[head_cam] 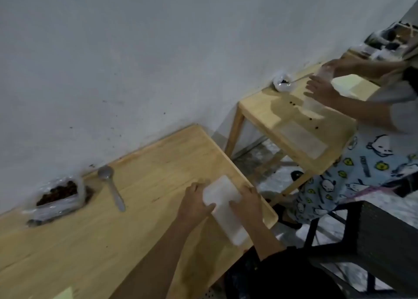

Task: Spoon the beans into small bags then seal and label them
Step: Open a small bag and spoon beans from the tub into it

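Step in hand: getting a bag ready. No filling has begun, and nothing is sealed or labelled on this desk (pixel 135 231).

Hands: both are on the stack of small bags (pixel 230 226) at lower centre of the frame. The left hand (pixel 194 205) holds its left edge with the thumb laid over the top. The right hand (pixel 246 205) holds the right edge the same way. Each hand grips the stack; neither is free.

Stack: white, translucent, flat and oblong. It lies on the desk near the right-hand edge, with its near end reaching the front edge. The frame is too blurred to make out single bags.

Beans: dark brown, in an open clear bag of beans (pixel 57 194) at the left of the frame, against the wall. It is well apart from the stack.

Spoon (pixel 112 190): pale plastic, lying flat on the desk just right of the beans, bowl toward the wall. Nothing is touching it.

Next move, as I judge it: peel one bag off the top and open its mouth. One hand must then let go to fetch the spoon. Thin film tends to cling, so two bags may lift together.
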The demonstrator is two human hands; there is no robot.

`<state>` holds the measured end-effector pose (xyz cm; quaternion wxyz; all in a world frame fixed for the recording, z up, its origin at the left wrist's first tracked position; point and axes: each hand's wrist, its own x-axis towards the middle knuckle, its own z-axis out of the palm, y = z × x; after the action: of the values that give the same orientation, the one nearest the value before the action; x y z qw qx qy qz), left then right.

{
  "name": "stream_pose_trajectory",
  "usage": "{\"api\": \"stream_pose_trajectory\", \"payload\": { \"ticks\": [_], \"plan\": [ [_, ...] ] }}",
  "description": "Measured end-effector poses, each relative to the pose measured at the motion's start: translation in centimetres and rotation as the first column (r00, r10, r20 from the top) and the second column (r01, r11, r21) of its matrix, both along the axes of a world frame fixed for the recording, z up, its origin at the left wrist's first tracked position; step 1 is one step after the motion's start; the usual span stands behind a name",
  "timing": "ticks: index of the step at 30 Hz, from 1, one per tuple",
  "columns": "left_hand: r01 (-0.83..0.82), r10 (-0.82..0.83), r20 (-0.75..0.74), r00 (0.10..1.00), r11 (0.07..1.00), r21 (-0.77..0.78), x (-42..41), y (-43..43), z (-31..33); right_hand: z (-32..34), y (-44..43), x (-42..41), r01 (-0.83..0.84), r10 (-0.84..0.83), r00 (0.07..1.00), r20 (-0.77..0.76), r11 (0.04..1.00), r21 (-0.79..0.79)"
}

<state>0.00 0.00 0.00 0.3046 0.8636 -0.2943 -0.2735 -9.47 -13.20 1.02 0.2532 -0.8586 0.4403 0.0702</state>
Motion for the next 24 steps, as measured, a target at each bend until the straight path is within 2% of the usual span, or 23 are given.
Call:
{"api": "stream_pose_trajectory", "payload": {
  "ticks": [5,12,19,24],
  "plan": [
    [-0.024,0.024,0.026,0.999,0.999,0.025,-0.5,-0.3,-0.9,-0.6,-0.4,-0.1,-0.038,0.038,0.999,-0.002,0.999,0.009],
    [-0.093,0.094,0.053,0.994,0.996,-0.007,-1.3,-0.6,-1.3,-0.6,-0.4,-0.4,-0.013,0.005,0.986,0.165,0.999,0.042],
    [-0.159,0.161,0.066,0.985,0.987,-0.035,-1.9,-0.8,-1.4,0.3,-0.2,-0.5,0.044,-0.069,0.930,0.362,0.996,0.075],
    [-0.171,0.175,0.065,0.983,0.984,-0.058,-2.0,-0.8,-1.3,-0.1,-0.6,-0.7,-0.024,-0.041,0.894,0.445,0.990,0.139]
  ]
}}
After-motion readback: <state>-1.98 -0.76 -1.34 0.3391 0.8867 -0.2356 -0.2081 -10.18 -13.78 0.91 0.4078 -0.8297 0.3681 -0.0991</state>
